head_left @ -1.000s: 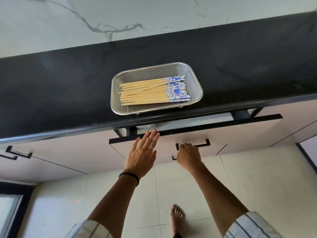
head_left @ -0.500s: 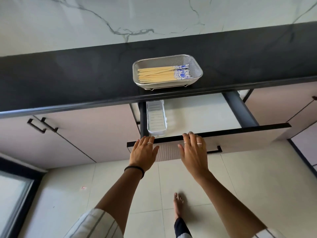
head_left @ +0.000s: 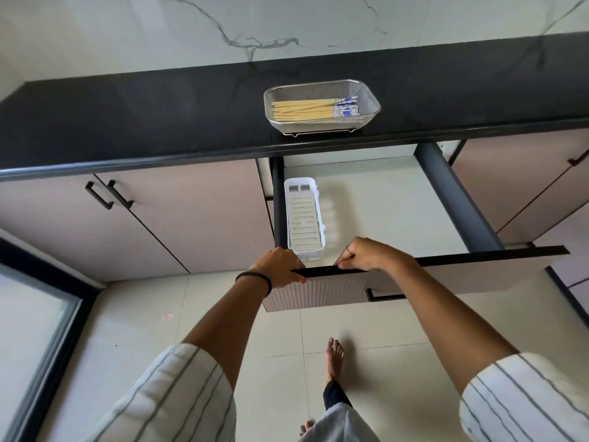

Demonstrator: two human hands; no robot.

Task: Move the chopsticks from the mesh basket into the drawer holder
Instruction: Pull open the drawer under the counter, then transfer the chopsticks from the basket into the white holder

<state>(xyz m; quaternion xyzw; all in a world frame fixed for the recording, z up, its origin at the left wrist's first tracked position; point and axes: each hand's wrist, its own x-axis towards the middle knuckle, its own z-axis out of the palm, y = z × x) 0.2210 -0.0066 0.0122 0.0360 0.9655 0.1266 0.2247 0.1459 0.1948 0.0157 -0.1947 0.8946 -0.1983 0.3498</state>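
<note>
The drawer stands pulled well out from under the dark worktop, so access to the holder is made, but the moving itself has not begun. Both hands sit on the drawer's front edge: the left hand curls its fingers over the black top rail near the drawer's left corner, and the right hand grips the same rail a little further along, fingers bent around it. Neither grip holds any chopstick. Inside the drawer, against its left wall, lies the white slotted drawer holder, and nothing shows in it. The chopsticks all lie as one bundle in the mesh basket, which stands on the worktop directly behind the drawer, close to the worktop's front edge, their blue-patterned ends turned to the right. By this look the opening step is about done; what is left is the whole transfer, meaning letting go of the rail, reaching up to the basket, and carrying the sticks down into the holder.
</note>
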